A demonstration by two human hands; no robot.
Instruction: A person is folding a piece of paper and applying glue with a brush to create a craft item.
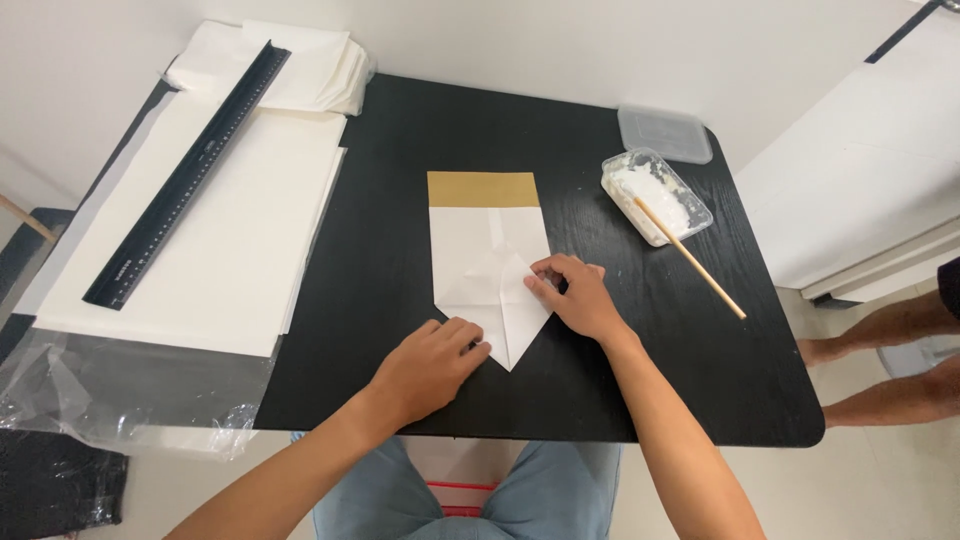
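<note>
Where the black worktop (400, 200) carries the work, one stack of large white sheets (220, 230) lies along its left edge, partly on clear plastic wrap (120, 390), apparently kept flat and near to hand. One long black ruler (190, 175) rests diagonally on that stack. One folded paper piece (488, 260), white with a tan band at its far end and a point toward the person, lies flat at the worktop's centre. Both hands press it down, which appears to hold the folds in place. The left hand (428, 365) rests knuckles up at the lower left edge of the point, fingers curled flat. The right hand (575, 298) lies on the right flap, fingers narrow and pressing the crease. One clear tub of white paste (655, 195) stands at right, one wooden stick (690, 258) leaning in it, one lid (664, 133) behind it.
</note>
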